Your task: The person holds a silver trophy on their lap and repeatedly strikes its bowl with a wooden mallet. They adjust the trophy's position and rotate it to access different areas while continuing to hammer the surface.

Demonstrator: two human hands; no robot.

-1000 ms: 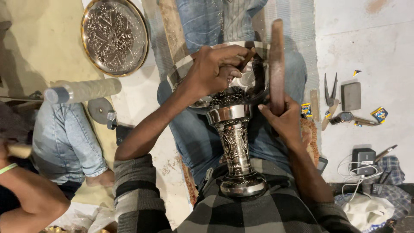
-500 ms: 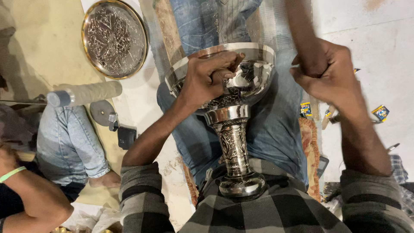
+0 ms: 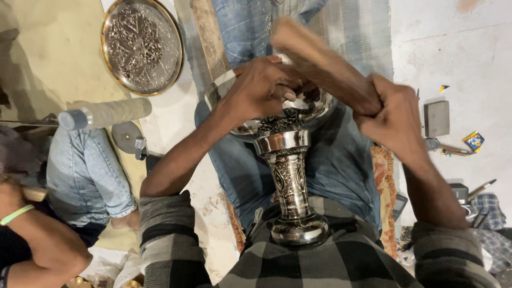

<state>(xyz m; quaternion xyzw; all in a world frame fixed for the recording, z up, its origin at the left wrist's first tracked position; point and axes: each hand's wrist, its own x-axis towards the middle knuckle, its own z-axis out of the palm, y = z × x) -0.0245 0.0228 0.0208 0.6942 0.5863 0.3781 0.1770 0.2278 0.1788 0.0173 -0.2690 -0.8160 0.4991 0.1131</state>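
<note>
Silver goblet [image 3: 288, 160], engraved, is lying across the person's lap in the middle of the head view, its round foot [image 3: 298, 230] pressing against the checked shirt [image 3: 330, 266] and its wide bowl pointing away over the blue jeans [image 3: 341, 160]. The left hand [image 3: 261, 88] is sitting on the bowl's rim, fingers curled together and gripping down into the bowl; what the fingertips are pinching inside is hidden. The right hand [image 3: 394, 117] is closing in a full fist around the lower end of a wooden mallet [image 3: 320, 64], fingers clamped tight on the wood. The mallet is blurring with motion, slanting up-left over the bowl, its far end sitting just above the left hand; cannot tell if it is touching the metal.

An engraved round metal tray [image 3: 142, 46] is lying on the floor upper left, well apart from the goblet. A grey cylinder with a blue cap [image 3: 104, 113] is lying below the tray. Another person's knee in light jeans [image 3: 85, 181] and a forearm with a green wristband [image 3: 32, 234] are showing at the left edge. A grey block [image 3: 437, 118] and small tools are lying on the white floor to the right, near a patterned mat [image 3: 385, 202].
</note>
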